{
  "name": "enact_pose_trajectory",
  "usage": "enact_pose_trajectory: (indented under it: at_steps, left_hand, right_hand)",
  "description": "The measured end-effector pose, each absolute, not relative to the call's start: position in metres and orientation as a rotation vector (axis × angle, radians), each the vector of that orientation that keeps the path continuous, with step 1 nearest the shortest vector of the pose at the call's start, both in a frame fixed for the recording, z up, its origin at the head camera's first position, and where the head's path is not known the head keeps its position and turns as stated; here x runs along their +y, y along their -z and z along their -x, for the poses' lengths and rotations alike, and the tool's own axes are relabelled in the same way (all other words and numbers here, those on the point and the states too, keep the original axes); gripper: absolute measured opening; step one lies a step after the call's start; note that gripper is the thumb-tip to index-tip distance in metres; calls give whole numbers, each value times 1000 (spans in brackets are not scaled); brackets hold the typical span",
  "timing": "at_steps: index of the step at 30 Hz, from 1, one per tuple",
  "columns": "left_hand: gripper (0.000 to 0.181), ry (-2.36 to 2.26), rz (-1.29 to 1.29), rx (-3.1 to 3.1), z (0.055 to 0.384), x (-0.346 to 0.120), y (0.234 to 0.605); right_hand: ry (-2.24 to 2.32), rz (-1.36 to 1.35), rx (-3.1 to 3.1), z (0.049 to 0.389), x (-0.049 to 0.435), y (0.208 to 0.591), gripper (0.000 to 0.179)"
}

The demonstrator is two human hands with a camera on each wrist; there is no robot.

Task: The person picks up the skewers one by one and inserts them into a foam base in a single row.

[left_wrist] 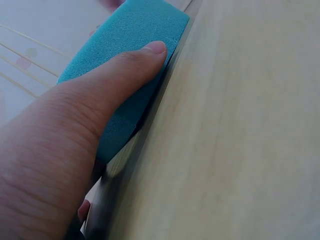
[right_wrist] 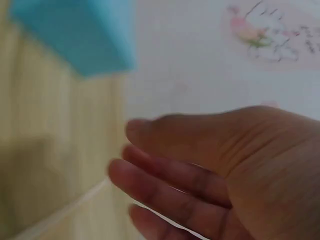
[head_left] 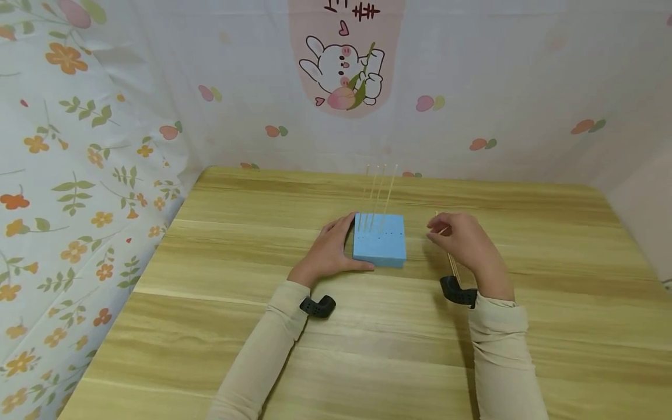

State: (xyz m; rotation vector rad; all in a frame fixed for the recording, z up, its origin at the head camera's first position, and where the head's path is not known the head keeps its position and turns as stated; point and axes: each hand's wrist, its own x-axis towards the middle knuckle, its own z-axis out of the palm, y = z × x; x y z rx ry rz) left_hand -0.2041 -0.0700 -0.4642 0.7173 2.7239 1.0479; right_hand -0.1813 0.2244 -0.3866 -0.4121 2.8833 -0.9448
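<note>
My left hand [head_left: 328,252] grips a light blue foam block [head_left: 387,246] from its left side, the thumb along the near face. In the left wrist view that thumb [left_wrist: 125,70] presses flat on the block's side [left_wrist: 137,27]. Several thin wooden sticks [head_left: 389,195] stand upright in the block's top, towards its left part, near small dark holes. Right of the block, my right hand [head_left: 464,239] hovers over a few loose sticks [head_left: 454,268], fingers loosely bent. In the right wrist view a blurred stick [right_wrist: 65,212] reaches behind the fingertips; nothing shows between thumb and fingers.
The block stands on a wood-grain table [head_left: 367,350]. Behind it hangs a white curtain [head_left: 231,52] with a rabbit print, and a flowered cloth [head_left: 79,175] hangs along the left edge. A black wrist camera [head_left: 317,307] sits on each sleeve.
</note>
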Motion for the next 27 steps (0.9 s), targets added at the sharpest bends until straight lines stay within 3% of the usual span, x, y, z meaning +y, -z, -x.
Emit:
enact_pose_trajectory:
  at_steps: [9,16,27]
  left_hand:
    - [130,-1038,-722,2737,205,-71,461]
    - [130,-1028,-694,2718,203,-71,463]
    - [131,-1043,-680,2723,202,-70,464]
  right_hand:
    - [862,235,2922,166,261,404,28]
    - [869,95,2866,168,256,418,35]
    - [812,-79,2799,169,255,417,29]
